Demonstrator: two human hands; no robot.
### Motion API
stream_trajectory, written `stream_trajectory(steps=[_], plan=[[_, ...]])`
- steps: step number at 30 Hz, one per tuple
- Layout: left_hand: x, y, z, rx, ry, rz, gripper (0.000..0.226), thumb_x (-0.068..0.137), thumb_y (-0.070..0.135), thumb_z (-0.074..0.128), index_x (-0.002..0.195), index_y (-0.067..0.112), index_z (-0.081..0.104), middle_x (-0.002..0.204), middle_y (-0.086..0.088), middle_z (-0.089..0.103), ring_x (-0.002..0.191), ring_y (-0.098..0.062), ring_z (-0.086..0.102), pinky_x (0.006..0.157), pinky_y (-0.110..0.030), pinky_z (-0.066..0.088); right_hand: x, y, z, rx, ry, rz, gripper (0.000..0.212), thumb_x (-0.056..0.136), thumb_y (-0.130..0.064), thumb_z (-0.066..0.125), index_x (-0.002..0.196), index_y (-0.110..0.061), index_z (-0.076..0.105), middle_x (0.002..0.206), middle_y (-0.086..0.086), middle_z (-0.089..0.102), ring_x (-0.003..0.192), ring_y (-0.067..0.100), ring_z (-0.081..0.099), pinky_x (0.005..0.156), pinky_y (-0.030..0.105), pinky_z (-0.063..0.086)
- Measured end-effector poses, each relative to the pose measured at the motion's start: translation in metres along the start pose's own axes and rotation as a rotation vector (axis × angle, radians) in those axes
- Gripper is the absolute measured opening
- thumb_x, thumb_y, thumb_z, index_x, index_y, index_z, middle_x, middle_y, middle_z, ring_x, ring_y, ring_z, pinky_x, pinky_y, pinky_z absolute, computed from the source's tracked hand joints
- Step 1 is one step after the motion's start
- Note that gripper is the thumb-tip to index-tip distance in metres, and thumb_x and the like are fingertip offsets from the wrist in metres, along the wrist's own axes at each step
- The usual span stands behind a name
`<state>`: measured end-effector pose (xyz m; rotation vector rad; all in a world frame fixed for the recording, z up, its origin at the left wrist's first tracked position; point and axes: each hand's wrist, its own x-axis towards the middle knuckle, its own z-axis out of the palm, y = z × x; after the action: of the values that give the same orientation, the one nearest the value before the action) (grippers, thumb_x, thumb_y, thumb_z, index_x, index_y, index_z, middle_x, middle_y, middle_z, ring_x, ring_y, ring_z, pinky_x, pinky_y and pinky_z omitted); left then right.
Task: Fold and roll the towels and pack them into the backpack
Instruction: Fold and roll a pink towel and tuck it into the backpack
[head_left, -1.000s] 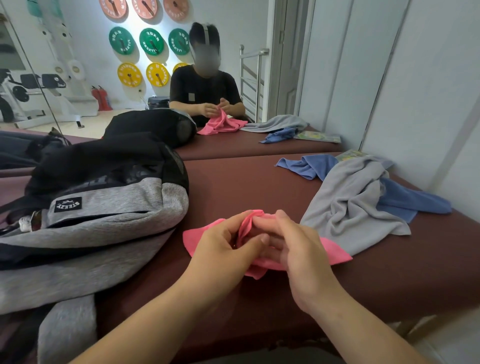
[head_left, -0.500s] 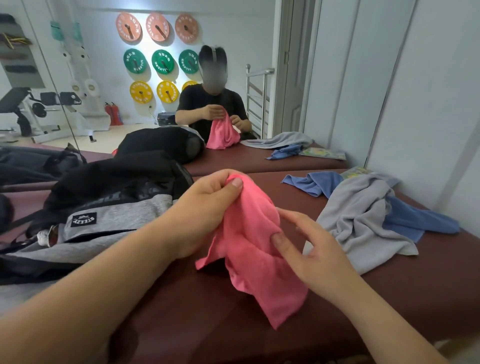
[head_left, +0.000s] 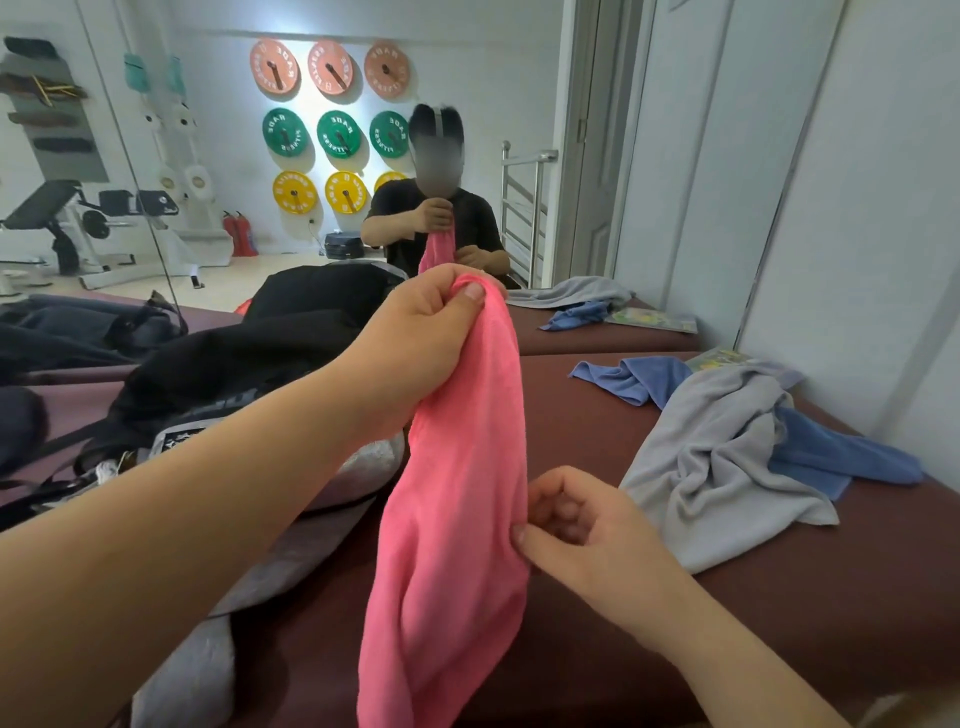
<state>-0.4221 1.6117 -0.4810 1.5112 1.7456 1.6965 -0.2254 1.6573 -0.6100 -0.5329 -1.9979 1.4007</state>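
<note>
A pink towel (head_left: 457, 519) hangs full length in front of me. My left hand (head_left: 415, 343) grips its top corner, raised high over the brown padded table (head_left: 582, 426). My right hand (head_left: 576, 525) pinches the towel's right edge lower down, with thumb and curled fingers. A grey and black backpack (head_left: 218, 395) lies on the table at the left, partly hidden by my left forearm. A grey towel (head_left: 722, 467) lies crumpled at the right on top of a blue towel (head_left: 841, 457).
A large mirror ahead reflects a seated person, the table and gym gear. A thin colourful booklet (head_left: 719, 358) lies at the table's far right by the white wall. Backpack straps trail toward the table's near edge at the left.
The pink towel went from bunched on the table to lifted and hanging straight. My left hand rose with its top corner. My right hand slid down to the towel's side edge.
</note>
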Motion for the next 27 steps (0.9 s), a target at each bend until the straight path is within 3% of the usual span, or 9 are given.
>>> stream_trajectory(steps=[2,5,8,11,15,19,22,25,27], plan=[[0.001,-0.003,-0.005,-0.011,0.047,-0.002,0.028,0.106,0.03,0.046,0.105,0.033,0.074,0.088,0.015,0.069,0.09,-0.008,0.063,0.084,-0.033,0.051,0.001,0.001,-0.001,0.015,0.048,0.012,0.02,0.085,-0.005,0.073,0.081,-0.023,0.065,0.072,0.0,0.064,0.069,0.016,0.057,0.067,0.035,0.05],[0.005,-0.013,-0.02,-0.04,0.173,0.002,0.025,0.1,0.036,0.047,0.102,0.036,0.073,0.094,0.006,0.073,0.096,-0.016,0.066,0.095,-0.047,0.055,0.005,-0.007,-0.01,0.077,0.337,-0.127,0.014,0.076,-0.009,0.061,0.078,-0.022,0.056,0.062,-0.009,0.048,0.055,0.007,0.041,0.051,0.02,0.036],[0.001,-0.029,-0.03,-0.054,0.236,0.043,0.023,0.103,0.032,0.049,0.101,0.037,0.071,0.091,0.012,0.07,0.09,-0.009,0.061,0.087,-0.035,0.051,0.001,-0.026,-0.028,-0.171,0.498,-0.409,0.019,0.076,-0.003,0.06,0.079,-0.022,0.056,0.066,-0.016,0.047,0.056,0.006,0.042,0.055,0.016,0.037],[-0.023,-0.064,-0.023,-0.001,0.151,-0.06,0.022,0.106,0.025,0.05,0.105,0.027,0.072,0.092,0.005,0.071,0.084,-0.008,0.06,0.078,-0.029,0.048,-0.003,-0.029,-0.039,-0.457,0.191,-0.374,0.022,0.083,-0.001,0.07,0.087,-0.021,0.065,0.074,-0.006,0.061,0.063,0.007,0.055,0.062,0.015,0.042],[-0.069,-0.122,-0.01,0.11,0.004,-0.249,0.022,0.105,0.024,0.053,0.096,0.026,0.072,0.078,0.013,0.073,0.075,-0.007,0.063,0.069,-0.028,0.049,-0.003,-0.006,-0.037,-0.43,-0.31,0.284,0.011,0.104,-0.024,0.057,0.104,-0.021,0.068,0.086,0.0,0.078,0.062,0.01,0.065,0.054,0.028,0.053],[-0.1,-0.147,0.0,0.26,-0.061,-0.234,0.024,0.104,0.01,0.051,0.097,0.019,0.072,0.084,0.005,0.074,0.072,0.009,0.061,0.068,-0.007,0.045,0.001,0.017,-0.034,-0.745,-0.323,0.159,0.023,0.093,-0.014,0.065,0.104,-0.03,0.076,0.101,-0.014,0.076,0.093,0.002,0.07,0.088,0.025,0.056],[-0.099,-0.151,0.0,0.264,-0.028,-0.233,0.023,0.104,0.011,0.051,0.097,0.019,0.072,0.089,0.004,0.074,0.078,0.005,0.064,0.072,-0.009,0.046,0.002,0.024,-0.031,-0.965,-0.298,0.08,0.036,0.087,-0.028,0.07,0.121,-0.041,0.068,0.129,-0.022,0.062,0.119,0.001,0.057,0.101,0.032,0.049],[-0.092,-0.147,-0.005,0.265,0.01,-0.242,0.023,0.105,0.017,0.05,0.099,0.023,0.071,0.091,0.008,0.074,0.082,0.005,0.063,0.076,-0.015,0.045,0.001,0.027,-0.027,-1.077,-0.2,0.09,0.025,0.084,-0.048,0.069,0.108,-0.043,0.064,0.123,-0.021,0.053,0.102,0.006,0.061,0.077,0.03,0.05],[-0.09,-0.143,-0.006,0.242,0.027,-0.237,0.023,0.106,0.018,0.049,0.101,0.024,0.071,0.091,0.009,0.074,0.081,0.01,0.062,0.074,-0.012,0.043,0.0,0.028,-0.024,-1.124,-0.142,0.095,0.026,0.08,-0.051,0.069,0.098,-0.037,0.056,0.111,-0.014,0.048,0.083,0.01,0.059,0.06,0.026,0.038]])
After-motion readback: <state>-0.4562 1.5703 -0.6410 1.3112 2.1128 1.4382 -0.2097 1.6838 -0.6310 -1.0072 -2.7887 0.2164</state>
